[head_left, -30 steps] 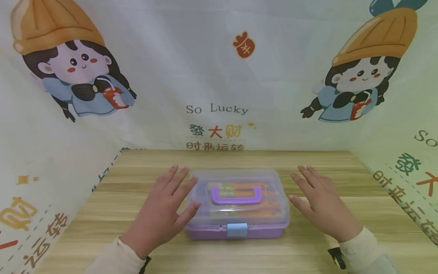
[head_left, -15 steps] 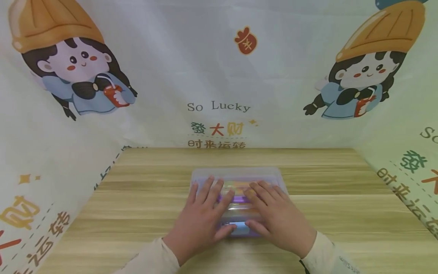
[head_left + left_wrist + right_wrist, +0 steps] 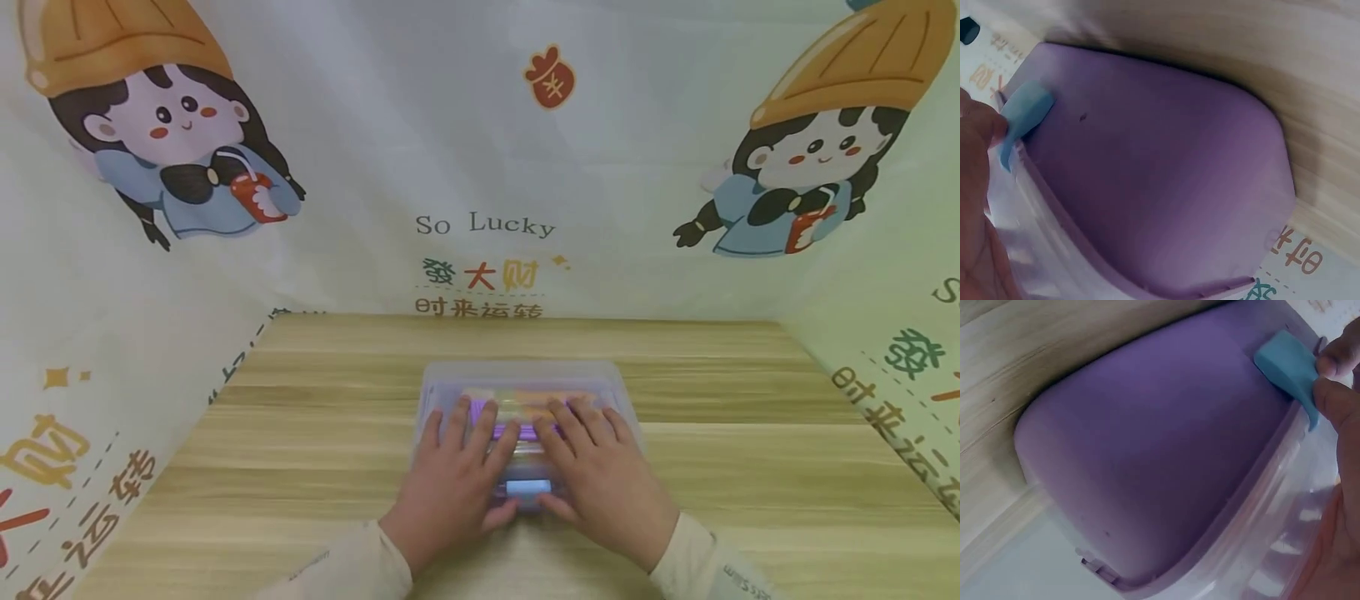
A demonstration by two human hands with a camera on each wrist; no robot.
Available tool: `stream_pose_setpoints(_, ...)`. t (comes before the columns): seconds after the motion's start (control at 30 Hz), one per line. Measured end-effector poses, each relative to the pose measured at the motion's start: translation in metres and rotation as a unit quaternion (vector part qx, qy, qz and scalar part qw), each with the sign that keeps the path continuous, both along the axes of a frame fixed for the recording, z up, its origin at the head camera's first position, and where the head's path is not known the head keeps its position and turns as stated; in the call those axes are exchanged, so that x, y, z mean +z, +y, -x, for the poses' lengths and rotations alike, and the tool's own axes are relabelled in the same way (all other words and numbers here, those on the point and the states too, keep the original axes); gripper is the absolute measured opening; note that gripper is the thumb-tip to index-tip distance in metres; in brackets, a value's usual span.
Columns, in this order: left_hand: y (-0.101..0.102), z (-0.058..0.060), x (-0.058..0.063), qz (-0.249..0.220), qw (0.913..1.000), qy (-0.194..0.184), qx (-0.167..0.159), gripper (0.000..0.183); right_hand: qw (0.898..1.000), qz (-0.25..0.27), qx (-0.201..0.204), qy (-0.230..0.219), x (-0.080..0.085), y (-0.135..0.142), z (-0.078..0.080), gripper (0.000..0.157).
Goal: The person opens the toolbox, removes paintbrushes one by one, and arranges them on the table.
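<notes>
Left hand [image 3: 448, 487] and right hand [image 3: 609, 487] sit fingers-spread over the lid [image 3: 525, 375], thumbs [image 3: 1336, 401] on the latch [image 3: 528, 489] between them, so imo push both thumbs evenly.

We see the box [image 3: 517, 372] on the table [image 3: 300, 450], before the cloth [image 3: 480, 158]. On the box, the left hand [image 3: 447, 487] lies left, the right hand [image 3: 611, 492] right; between them, in front, is the latch [image 3: 528, 488].
</notes>
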State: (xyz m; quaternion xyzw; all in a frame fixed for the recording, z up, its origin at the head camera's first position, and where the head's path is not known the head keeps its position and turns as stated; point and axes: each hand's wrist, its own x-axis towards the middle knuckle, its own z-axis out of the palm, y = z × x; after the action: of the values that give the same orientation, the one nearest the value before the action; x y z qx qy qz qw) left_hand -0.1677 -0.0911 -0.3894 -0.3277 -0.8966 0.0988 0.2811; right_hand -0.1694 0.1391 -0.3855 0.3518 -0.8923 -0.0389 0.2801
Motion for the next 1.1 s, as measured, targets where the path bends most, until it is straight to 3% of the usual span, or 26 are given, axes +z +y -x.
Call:
stream_pose_setpoints(0.37, 0.007, -0.001, -0.006, 0.023, 0.9981, 0.049, 0.028, 0.102, 1.000, 0.000, -0.011, 0.022, -0.010, -0.008, 0.000, 0.102)
stream_pose_setpoints(0.7, 0.013, 0.001, -0.015, 0.031, 0.9938, 0.102, 0.033, 0.104, 0.996, -0.009, -0.012, 0.086, -0.022, -0.010, 0.002, 0.110)
stream_pose_setpoints(0.9, 0.014, 0.001, -0.016, 0.026, 0.9933, 0.109, 0.027, 0.103, 0.992, -0.009, -0.014, 0.123, -0.026, -0.012, 0.004, 0.113)
stream_pose_setpoints(1.1, 0.014, 0.001, -0.016, 0.011, 0.9936, 0.111, 0.018, 0.098, 0.991, -0.002, -0.005, 0.132, -0.027, -0.012, 0.005, 0.108)
